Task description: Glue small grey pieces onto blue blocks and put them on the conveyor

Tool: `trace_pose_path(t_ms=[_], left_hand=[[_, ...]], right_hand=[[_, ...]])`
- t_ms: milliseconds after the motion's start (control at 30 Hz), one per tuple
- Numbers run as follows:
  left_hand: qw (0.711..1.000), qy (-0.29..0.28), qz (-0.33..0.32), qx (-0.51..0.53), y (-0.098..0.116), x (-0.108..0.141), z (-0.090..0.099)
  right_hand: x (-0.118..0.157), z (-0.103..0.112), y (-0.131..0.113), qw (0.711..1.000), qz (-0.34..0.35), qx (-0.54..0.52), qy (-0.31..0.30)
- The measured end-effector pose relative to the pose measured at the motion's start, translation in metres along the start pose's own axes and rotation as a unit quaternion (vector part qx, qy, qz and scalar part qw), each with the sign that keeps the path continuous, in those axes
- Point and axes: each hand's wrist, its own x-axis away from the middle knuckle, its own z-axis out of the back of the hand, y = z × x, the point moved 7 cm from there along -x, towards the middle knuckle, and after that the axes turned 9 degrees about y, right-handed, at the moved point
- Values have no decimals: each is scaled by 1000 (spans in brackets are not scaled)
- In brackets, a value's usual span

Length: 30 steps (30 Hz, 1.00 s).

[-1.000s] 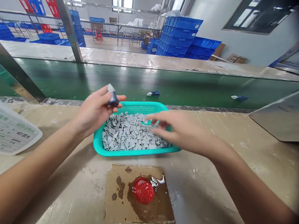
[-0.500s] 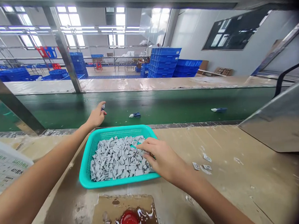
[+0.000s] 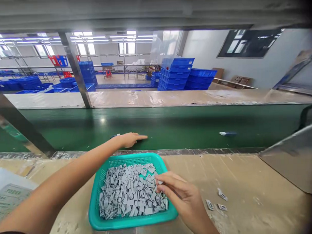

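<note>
A turquoise basket point(image 3: 134, 223) full of small grey plastic pieces point(image 3: 130, 189) sits on the worktable. At its right side, my right hand point(image 3: 183, 194) pinches a grey piece point(image 3: 159, 181) between thumb and fingertips. Beyond the basket, my left hand point(image 3: 132, 139) reaches over the green conveyor belt point(image 3: 184, 129), its index finger stretched out to the right. A dark item lies under those fingers, mostly hidden; whether it is gripped is unclear. Behind the left wrist shows a blue-and-white part point(image 3: 115, 136). Another such part point(image 3: 227, 133) lies on the belt farther right.
Three loose grey pieces point(image 3: 222, 207) lie on the worktable right of the basket. A metal post point(image 3: 76, 72) rises beyond the belt, and a metal panel point(image 3: 295, 160) stands at the right. Paper packaging point(image 3: 12, 193) is at the left. Blue crates point(image 3: 176, 75) are stacked behind.
My left hand has moved right along the belt, and the part it held now lies behind the wrist. My right hand has lifted a grey piece. The view has tilted up.
</note>
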Motion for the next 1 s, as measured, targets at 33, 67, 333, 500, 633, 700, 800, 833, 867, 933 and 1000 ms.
trace_pose_path(t_ms=[33, 67, 333, 500, 633, 700, 800, 833, 867, 933, 1000], left_hand=[[1000, -2, 4, 9, 6, -1, 2], [1000, -2, 10, 22, 11, 1, 5], [955, 149, 127, 225, 35, 94, 91], [931, 148, 119, 310, 98, 196, 97], [939, 29, 65, 337, 128, 260, 52], [924, -3, 62, 377, 128, 278, 35], [893, 18, 101, 438, 115, 286, 26], [885, 24, 111, 451, 111, 285, 25], [878, 27, 119, 463, 108, 284, 25], [867, 13, 137, 479, 106, 281, 24], [859, -25, 160, 486, 106, 279, 20]], right_hand=[[-1, 0, 1, 1000, -20, -13, 6], [-3, -2, 2, 999, -36, -26, 10], [23, -38, -26, 994, -75, -63, -41], [70, -61, -77, 995, -46, -25, -81], [100, -71, -114, 996, 63, 51, -28], [112, -77, -123, 985, 129, 111, -10], [120, -82, -125, 974, 178, 142, -14], [121, -82, -125, 970, 191, 146, -19], [121, -82, -125, 966, 206, 154, -23], [122, -81, -130, 954, 243, 175, -26], [122, -80, -135, 943, 275, 185, -26]])
